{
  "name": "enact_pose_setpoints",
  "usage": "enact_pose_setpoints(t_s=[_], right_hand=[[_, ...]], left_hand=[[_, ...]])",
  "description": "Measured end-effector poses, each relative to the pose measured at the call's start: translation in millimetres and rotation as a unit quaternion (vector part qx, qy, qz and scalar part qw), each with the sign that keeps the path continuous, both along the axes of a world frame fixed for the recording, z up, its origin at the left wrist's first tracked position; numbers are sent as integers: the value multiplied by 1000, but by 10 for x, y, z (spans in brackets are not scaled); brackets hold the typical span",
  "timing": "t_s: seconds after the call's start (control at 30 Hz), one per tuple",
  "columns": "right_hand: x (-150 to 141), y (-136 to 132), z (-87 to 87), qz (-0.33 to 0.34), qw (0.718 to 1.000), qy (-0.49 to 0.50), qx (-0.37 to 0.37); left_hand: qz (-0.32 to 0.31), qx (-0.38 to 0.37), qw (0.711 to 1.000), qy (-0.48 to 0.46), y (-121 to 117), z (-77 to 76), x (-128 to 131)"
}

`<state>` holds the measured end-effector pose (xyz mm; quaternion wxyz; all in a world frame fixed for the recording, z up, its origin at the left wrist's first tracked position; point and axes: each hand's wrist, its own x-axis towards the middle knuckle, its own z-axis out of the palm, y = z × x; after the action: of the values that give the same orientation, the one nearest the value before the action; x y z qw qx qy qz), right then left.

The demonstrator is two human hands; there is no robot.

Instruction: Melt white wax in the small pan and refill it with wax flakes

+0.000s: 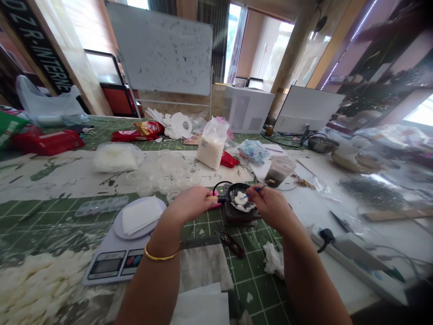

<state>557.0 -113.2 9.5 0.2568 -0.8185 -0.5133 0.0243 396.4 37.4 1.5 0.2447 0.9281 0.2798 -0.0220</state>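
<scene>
My left hand [191, 201] is closed round the pink handle of a small black pan [239, 193] that sits on a little dark burner [238, 214]. White lumps [241, 198] lie in the pan. My right hand [270, 205] pinches a thin blue stick [254, 191] whose tip pokes into the white lumps. A gold bangle [161, 256] circles my left wrist.
A digital scale [117, 259] with a white sheet stands at the left. Small red scissors [233, 243] and a crumpled tissue [274, 261] lie before the burner. Clear small cups [176, 174], a bag of white granules [211, 144], a plastic cup [279, 170] and a power strip [355, 259] surround them.
</scene>
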Motion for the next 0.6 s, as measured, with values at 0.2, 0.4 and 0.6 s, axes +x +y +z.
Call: enact_pose_setpoints(t_s=[0.2, 0.4, 0.6], right_hand=[[32, -5, -10, -33, 999, -5, -6], [24, -8, -14, 4, 1000, 6, 2], [27, -12, -12, -10, 1000, 4, -4]], left_hand=[[2, 6, 1000, -1, 4, 3, -2], [-1, -5, 1000, -2, 2, 0, 6], [2, 3, 1000, -1, 1, -3, 10]])
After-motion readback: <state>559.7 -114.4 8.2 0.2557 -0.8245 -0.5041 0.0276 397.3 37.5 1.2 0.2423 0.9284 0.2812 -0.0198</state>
